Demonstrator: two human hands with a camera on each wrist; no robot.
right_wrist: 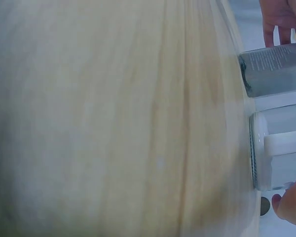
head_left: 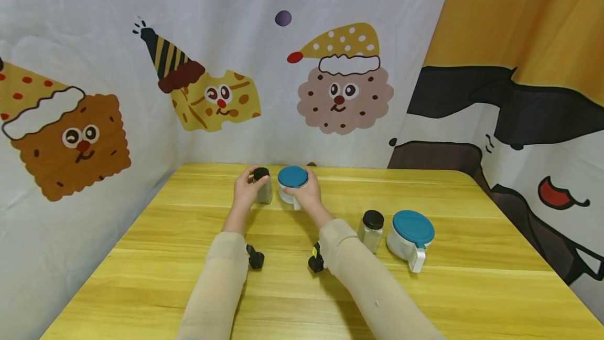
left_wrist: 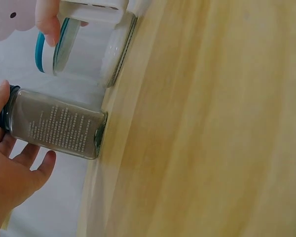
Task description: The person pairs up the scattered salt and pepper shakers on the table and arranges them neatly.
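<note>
Toward the back of the table, my left hand [head_left: 244, 191] grips a square glass spice jar [left_wrist: 56, 121] by its black lid. Grey-brown contents and small white print show on the jar, and its base appears to touch the tabletop. Just to its right is a clear jar with a blue lid [head_left: 292, 176] and a white handle [right_wrist: 286, 143]. My right hand [head_left: 310, 194] holds this jar near its lid, thumb and fingers on opposite sides. The two jars stand upright side by side with a narrow gap between them.
On the right side of the wooden table [head_left: 283, 298] stand another black-lidded spice jar [head_left: 371, 232] and another blue-lidded jar [head_left: 412, 227] with a white handle, close together. A printed curtain [head_left: 264, 146] hangs behind the table's back edge.
</note>
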